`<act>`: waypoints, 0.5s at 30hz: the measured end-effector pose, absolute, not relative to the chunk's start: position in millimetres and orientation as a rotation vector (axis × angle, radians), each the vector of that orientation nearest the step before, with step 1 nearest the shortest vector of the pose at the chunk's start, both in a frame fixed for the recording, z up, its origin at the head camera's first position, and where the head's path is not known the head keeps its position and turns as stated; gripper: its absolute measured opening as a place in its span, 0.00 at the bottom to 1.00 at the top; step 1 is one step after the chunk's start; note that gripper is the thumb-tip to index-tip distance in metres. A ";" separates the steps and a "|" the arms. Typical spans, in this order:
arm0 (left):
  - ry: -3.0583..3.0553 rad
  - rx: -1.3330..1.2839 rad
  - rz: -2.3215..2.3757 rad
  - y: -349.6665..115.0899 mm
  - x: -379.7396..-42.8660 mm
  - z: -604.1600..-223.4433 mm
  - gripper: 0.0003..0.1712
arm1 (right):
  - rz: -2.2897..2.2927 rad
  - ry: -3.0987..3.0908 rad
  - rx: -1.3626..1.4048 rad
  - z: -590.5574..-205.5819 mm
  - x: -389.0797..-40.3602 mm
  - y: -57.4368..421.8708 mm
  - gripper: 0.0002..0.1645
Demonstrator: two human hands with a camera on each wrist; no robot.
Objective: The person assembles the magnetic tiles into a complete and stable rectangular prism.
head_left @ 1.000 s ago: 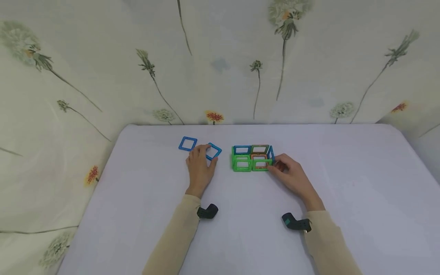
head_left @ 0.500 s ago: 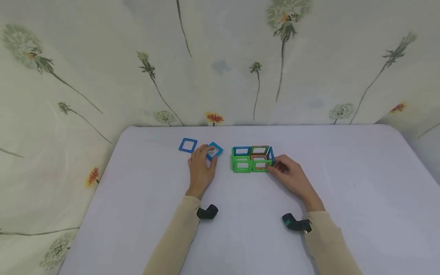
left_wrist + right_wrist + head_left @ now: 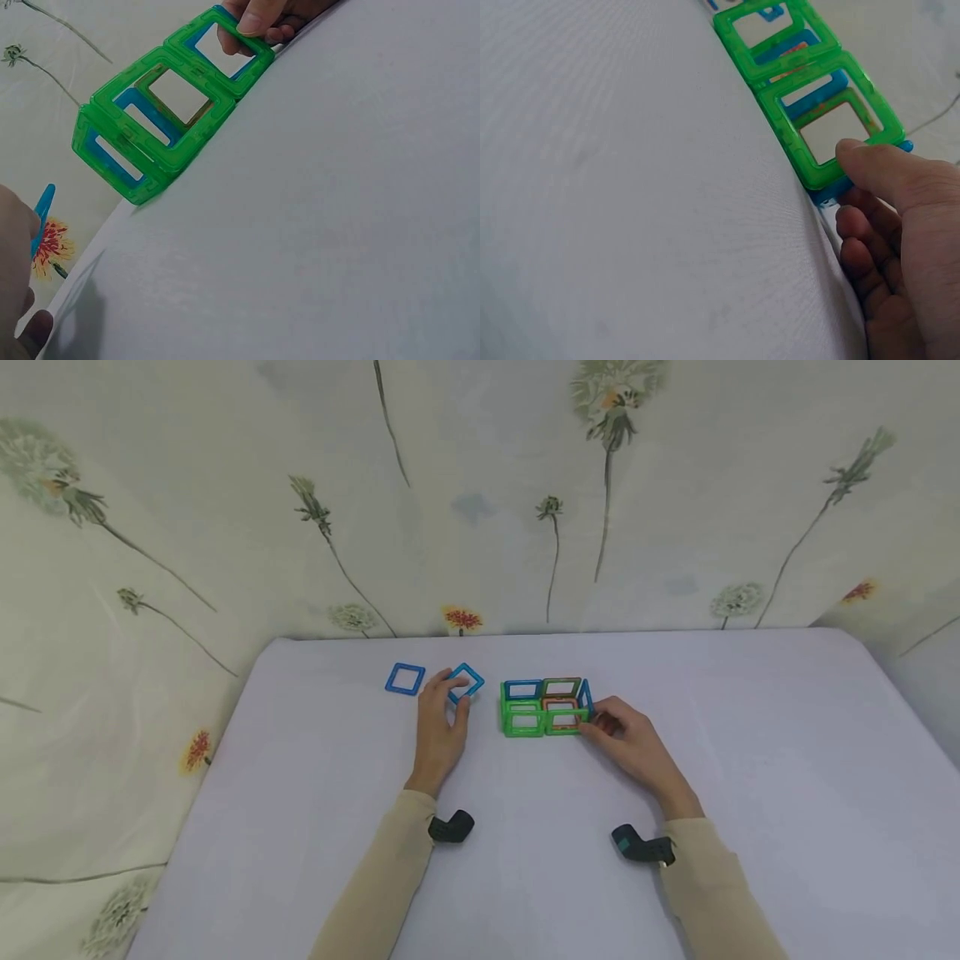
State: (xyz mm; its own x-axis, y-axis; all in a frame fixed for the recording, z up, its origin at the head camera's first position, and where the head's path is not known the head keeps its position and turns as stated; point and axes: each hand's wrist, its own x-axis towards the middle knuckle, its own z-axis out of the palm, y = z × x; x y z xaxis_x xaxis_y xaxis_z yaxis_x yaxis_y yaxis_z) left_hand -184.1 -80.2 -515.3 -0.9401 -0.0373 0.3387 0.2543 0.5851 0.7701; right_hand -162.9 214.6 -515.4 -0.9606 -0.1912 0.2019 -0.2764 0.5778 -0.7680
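My left hand [image 3: 437, 733] pinches a blue square magnetic tile [image 3: 475, 673] between thumb and fingers, tilted cornerwise. In the left wrist view this blue tile [image 3: 45, 206] shows edge-on behind a finger. Just right of it stands an open-topped box of square magnetic tiles [image 3: 544, 724], with green tiles in front and at the left end, and blue and brownish ones behind. My right hand [image 3: 632, 745] grips the box's right end. In the right wrist view, the thumb lies against a green front tile [image 3: 784, 135], and the other fingers curl behind the blue end tile, partly hidden.
A second blue square tile [image 3: 409, 667] lies flat to the left, near the far edge of the white-covered table [image 3: 547, 877]. Behind the table hangs a flower-printed cloth [image 3: 510, 568]. A black wrist device [image 3: 452, 827] sits on the left sleeve, another [image 3: 642, 847] on the right.
The blue tile in my left hand has moved slightly away from me. My right hand keeps its grip on the box's end. The head view has shifted a little.
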 end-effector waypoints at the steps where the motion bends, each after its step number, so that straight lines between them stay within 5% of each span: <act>1: -2.502 -0.184 -1.305 -80.1 -183.7 -515.2 0.14 | 1.340 -2.707 0.399 -515.6 -162.7 214.7 0.10; 15: -2.432 -0.271 -1.450 -78.1 -183.8 -517.2 0.18 | 1.346 -2.721 0.371 -513.4 -161.2 213.4 0.10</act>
